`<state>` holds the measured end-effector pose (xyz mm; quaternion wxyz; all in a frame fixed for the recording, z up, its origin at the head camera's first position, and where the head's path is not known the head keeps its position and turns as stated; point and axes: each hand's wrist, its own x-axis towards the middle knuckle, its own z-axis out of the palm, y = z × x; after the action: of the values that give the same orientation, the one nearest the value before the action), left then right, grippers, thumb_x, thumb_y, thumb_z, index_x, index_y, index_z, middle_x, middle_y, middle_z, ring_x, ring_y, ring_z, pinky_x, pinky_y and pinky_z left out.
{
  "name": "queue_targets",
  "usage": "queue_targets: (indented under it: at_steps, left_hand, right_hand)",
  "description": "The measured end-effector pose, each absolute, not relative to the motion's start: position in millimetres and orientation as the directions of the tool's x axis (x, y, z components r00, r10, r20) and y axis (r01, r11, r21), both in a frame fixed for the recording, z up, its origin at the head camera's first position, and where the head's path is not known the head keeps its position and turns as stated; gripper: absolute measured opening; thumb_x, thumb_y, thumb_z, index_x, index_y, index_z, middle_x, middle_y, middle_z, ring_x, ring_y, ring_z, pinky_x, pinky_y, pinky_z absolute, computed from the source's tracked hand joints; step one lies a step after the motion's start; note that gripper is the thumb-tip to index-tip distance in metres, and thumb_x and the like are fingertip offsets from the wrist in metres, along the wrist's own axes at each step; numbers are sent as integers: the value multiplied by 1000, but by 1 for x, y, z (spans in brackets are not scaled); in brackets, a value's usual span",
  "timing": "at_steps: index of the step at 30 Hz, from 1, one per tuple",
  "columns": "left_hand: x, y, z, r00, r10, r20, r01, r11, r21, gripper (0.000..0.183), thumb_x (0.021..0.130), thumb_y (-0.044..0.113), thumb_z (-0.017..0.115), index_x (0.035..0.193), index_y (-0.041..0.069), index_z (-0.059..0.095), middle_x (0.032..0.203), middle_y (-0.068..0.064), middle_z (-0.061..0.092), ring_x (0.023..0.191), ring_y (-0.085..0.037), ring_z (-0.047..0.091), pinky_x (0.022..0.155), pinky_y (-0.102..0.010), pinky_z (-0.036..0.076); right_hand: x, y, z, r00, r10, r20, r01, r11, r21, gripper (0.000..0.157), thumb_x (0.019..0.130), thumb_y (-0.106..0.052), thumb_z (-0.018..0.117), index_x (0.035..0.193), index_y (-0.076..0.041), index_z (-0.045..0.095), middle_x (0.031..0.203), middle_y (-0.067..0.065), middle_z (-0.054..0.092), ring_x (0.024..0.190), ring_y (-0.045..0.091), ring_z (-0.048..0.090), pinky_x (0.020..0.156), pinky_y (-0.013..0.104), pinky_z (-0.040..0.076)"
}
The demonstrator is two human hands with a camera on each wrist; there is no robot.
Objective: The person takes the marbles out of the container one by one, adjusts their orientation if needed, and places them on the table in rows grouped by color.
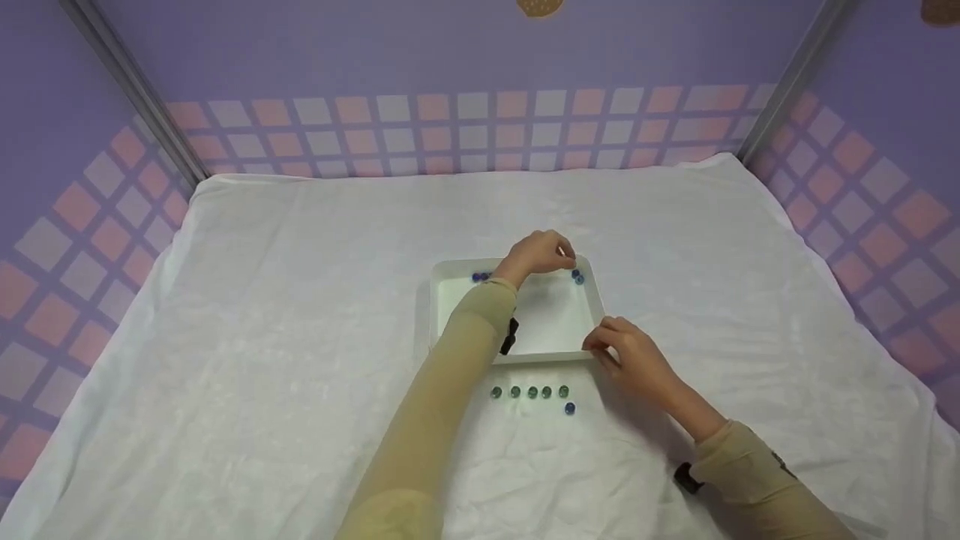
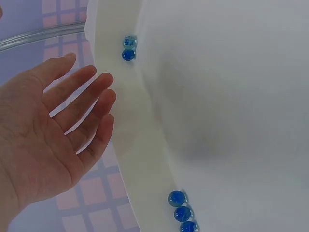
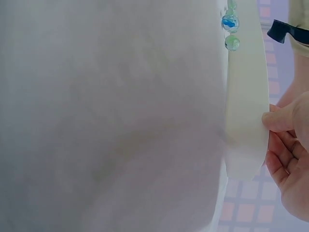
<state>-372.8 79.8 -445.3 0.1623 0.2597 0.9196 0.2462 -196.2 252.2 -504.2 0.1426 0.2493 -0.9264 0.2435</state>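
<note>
A shallow white tray (image 1: pixel 540 359) lies in the middle of the cloth. My left hand (image 1: pixel 538 253) hovers at its far rim, fingers loosely bent and holding nothing in the left wrist view. Two blue marbles (image 2: pixel 128 49) sit together in the tray's far right corner, beside those fingertips. Along the far wall, further left, is a short row of blue marbles (image 2: pixel 182 213), partly hidden by my left arm in the head view. My right hand (image 1: pixel 628 351) pinches the rim at the near right corner between thumb and fingers (image 3: pixel 278 166).
In front of the tray, several green marbles (image 1: pixel 532 392) form a row on the white cloth (image 1: pixel 300 360). One blue marble (image 1: pixel 570 409) lies just nearer, at the row's right end. Purple panels with a pink and white checked band (image 1: pixel 472 135) enclose the back and sides.
</note>
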Motion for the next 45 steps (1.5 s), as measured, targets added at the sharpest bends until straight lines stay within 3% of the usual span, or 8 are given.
queue_targets:
  at_steps: [7,12,18,24,28,33,37,45]
  left_hand:
    - [-372,85,-451,-812,539,-225,380,780,498,35,99,30,58,131,18,65,131,-5,66,117,-22,63,102,-38,49]
    - [-368,88,-451,-786,557,-268,396,786,475,37,100,28,55,136,19,61,112,-7,74,94,-22,72,82,-33,54]
    - [-363,91,-452,-789,556,-261,418,797,435,35,101,19,51,133,18,64,107,-7,74,85,-21,70,68,-29,48]
    - [-362,96,-454,-811,546,-212,463,819,338,29,100,17,56,127,19,67,107,-4,72,77,-15,60,70,-29,46]
    - [-362,100,-455,-807,557,-197,506,824,255,25,99,16,58,122,16,66,115,-3,70,86,-16,57,80,-32,50]
    - [-362,103,-456,-796,571,-199,539,819,195,30,99,14,56,128,18,65,128,-2,67,101,-19,61,90,-36,53]
    - [-360,104,-458,-797,578,-174,558,816,153,28,99,14,58,126,18,66,126,-1,68,110,-19,64,95,-37,53]
    - [-355,103,-459,-806,581,-118,573,814,93,17,98,10,57,106,13,72,107,-3,73,88,-17,61,87,-36,55]
  right_hand:
    - [-196,251,-504,-818,-410,403,-554,749,-363,15,84,4,72,85,-11,70,85,2,60,83,16,60,75,31,54]
    - [-194,251,-504,-819,-407,404,-552,752,-361,15,85,3,73,85,-12,70,85,1,61,83,16,59,76,32,54]
    - [-195,249,-501,-830,-403,386,-539,758,-368,14,88,1,69,86,-13,71,86,1,61,83,16,58,77,33,54]
    - [-196,250,-501,-835,-396,383,-532,759,-376,13,88,1,69,86,-12,71,86,1,61,84,16,58,78,34,53]
    - [-195,251,-501,-831,-396,391,-537,756,-374,14,87,3,70,86,-11,70,86,1,61,83,16,58,77,34,53]
    - [-195,251,-501,-831,-397,389,-537,754,-378,14,88,2,69,86,-11,70,86,1,61,83,16,58,77,33,53]
    - [-195,252,-502,-825,-399,399,-545,749,-377,14,87,2,70,85,-11,70,86,1,61,83,16,58,76,33,53]
    - [-196,253,-505,-805,-412,427,-567,747,-348,15,84,5,72,84,-10,69,85,3,61,82,17,59,74,32,53]
